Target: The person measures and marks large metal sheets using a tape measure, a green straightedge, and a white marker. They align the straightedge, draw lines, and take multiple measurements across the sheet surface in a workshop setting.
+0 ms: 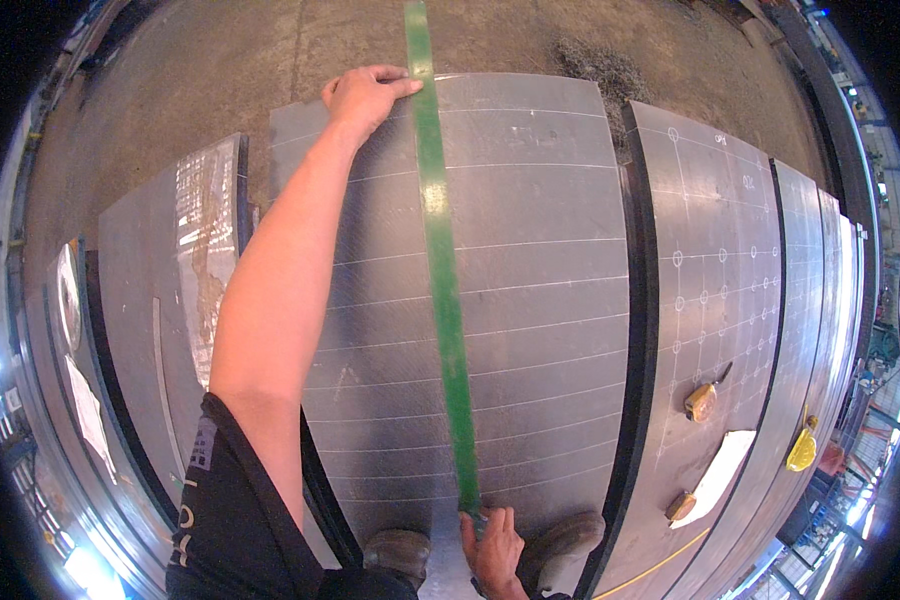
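Left arm stretched far out — left hand (365,97) pressing the strap (440,260) to the plate (540,300), fingers flat; right hand (493,548) pinches its near end.

A long green strip (442,270) lies flat and straight across the grey steel plate (540,330), running from the near edge past the far edge and onto the floor beyond. It is thin, narrow and slightly scuffed. It crosses the plate's scribed lines at right angles, sitting roughly midway between the plate's left and right edges.
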Demonstrator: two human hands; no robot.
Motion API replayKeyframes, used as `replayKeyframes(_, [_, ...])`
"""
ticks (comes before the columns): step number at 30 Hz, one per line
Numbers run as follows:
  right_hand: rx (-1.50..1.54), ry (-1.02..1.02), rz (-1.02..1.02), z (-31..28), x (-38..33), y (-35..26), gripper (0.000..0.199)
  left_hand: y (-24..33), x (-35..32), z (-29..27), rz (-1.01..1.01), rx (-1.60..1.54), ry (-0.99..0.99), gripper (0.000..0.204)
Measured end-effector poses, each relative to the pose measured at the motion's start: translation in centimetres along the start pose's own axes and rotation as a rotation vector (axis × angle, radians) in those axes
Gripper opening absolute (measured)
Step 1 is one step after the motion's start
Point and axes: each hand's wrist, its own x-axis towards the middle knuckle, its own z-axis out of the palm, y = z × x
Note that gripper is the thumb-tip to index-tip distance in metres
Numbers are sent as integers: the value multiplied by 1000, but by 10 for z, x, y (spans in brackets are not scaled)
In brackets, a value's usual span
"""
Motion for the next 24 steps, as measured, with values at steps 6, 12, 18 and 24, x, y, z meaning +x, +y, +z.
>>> replayKeyframes(6, [-43, 92, -86, 5, 1, 5, 39, 2, -2, -1, -14, -8, 1, 47])
replayKeyframes(12, [-66, 140, -140, 6, 3, 6, 39, 3, -3, -3, -19, -24, -8, 47])
replayKeyframes(18, [-65, 113, -103, 3, 1, 4, 39, 0, -2, 0, -11, 51, 32, 55])
replayKeyframes(24, [-45, 132, -135, 5, 3, 5, 39, -19, 15, 11, 46, 32, 3, 59])
